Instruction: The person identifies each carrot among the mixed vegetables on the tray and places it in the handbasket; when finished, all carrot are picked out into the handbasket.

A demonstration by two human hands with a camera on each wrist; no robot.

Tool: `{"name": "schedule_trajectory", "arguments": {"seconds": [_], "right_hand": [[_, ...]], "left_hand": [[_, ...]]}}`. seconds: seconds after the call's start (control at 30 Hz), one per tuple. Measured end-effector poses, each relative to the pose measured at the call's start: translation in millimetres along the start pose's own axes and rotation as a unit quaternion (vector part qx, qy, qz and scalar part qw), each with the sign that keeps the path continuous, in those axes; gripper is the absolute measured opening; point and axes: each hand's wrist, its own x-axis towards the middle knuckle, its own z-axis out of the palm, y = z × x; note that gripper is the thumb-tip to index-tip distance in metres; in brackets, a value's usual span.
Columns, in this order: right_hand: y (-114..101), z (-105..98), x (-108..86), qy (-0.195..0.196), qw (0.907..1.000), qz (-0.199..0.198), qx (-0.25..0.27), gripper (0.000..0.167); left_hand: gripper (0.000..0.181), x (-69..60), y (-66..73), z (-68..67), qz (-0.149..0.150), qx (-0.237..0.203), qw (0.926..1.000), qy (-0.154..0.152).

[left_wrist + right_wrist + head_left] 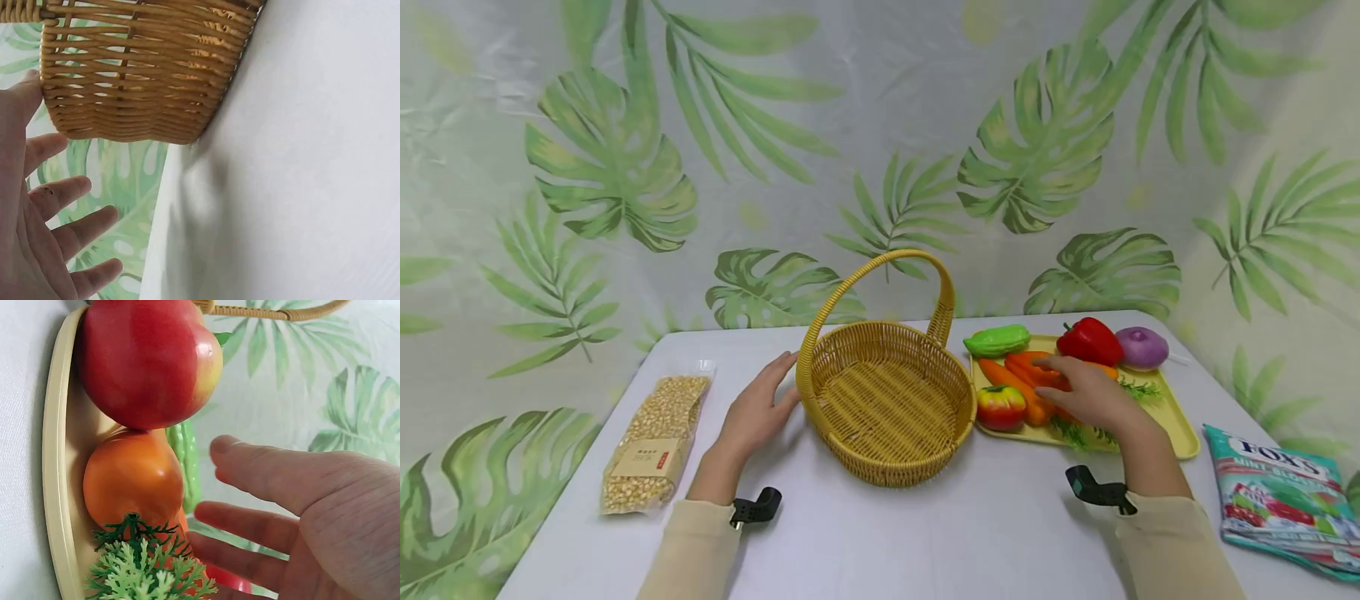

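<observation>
A round wicker basket with a tall arched handle stands mid-table. My left hand is at its left side, fingers spread; in the left wrist view the thumb appears to touch the basket wall. On the right, my right hand hovers over a yellow tray, fingers extended and holding nothing. Beneath and beside it lie orange carrots with green tops. A red-and-yellow fruit sits at the tray's near left corner. Behind are a green bumpy vegetable, a red bell pepper and a purple onion-like vegetable.
A clear bag of corn kernels lies at the table's left side. On the right edge, in front of the tray, rests a teal FOX'S candy bag. Leaf-patterned cloth hangs behind the white table.
</observation>
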Motion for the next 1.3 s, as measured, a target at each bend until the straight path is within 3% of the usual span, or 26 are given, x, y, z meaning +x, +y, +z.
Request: {"name": "schedule_trajectory", "arguments": {"seconds": [0.27,0.53,0.73,0.93,1.03,1.3], "right_hand": [[1.8,1.7,1.8,-0.032,0.9987,-0.004,0.038,0.069],[2.3,7.6,4.6,-0.035,0.9978,-0.052,-0.019,0.072],[2.0,12.8,4.8,-0.024,0.9979,-0.049,-0.035,0.074],[1.0,14.7,5.5,-0.021,0.998,-0.036,-0.048,0.072],[0.8,14.7,6.1,-0.02,0.9977,-0.037,-0.054,0.069],[0.1,16.1,7.1,-0.01,0.9978,-0.032,-0.056,0.065]], "left_hand": [[0.055,1.8,-0.8,9.7,-0.01,-0.106,0.9943,0.007],[0.052,3.0,1.1,19.4,-0.019,-0.214,0.9766,-0.004],[0.053,6.0,-1.5,30.6,0.011,-0.311,0.9504,-0.006],[0.054,3.6,1.7,36.5,-0.006,-0.375,0.9269,-0.011],[0.053,3.1,2.4,38.0,-0.012,-0.385,0.923,-0.01],[0.052,2.5,1.9,39.8,-0.022,-0.38,0.9245,-0.01]]}}
